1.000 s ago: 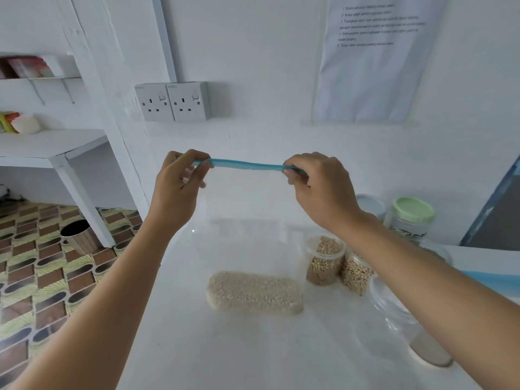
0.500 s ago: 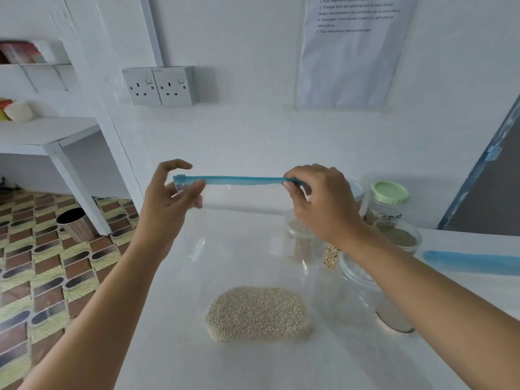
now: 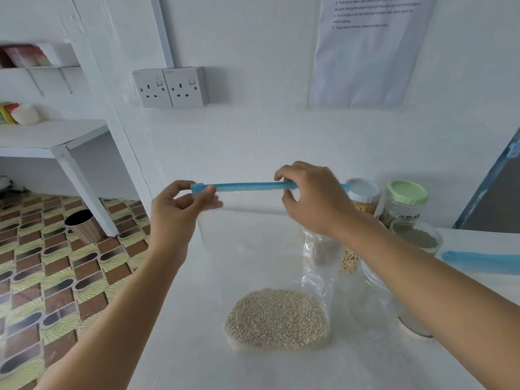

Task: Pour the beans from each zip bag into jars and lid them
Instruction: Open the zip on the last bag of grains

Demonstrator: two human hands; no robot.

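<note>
- While both hands hold its blue zip strip point(image 3: 244, 186), the clear zip bag point(image 3: 253, 249) stands upright on the white counter point(image 3: 183, 347).
- Left hand point(image 3: 180, 209) pinches the strip's 9 o'clock end between thumb and fingers.
- Right hand point(image 3: 315, 198) is curled round the strip further toward 3 o'clock.
- Pale beans point(image 3: 277, 319) are piled in the bag's bottom, at 6 o'clock.
- At 2 o'clock from the bag: a white-lidded jar point(image 3: 363, 192), a green-lidded jar point(image 3: 406, 192) and an open jar point(image 3: 416, 237) of greenish grains.
- Another blue zip strip point(image 3: 478, 263) lies on the counter at 3 o'clock.
</note>
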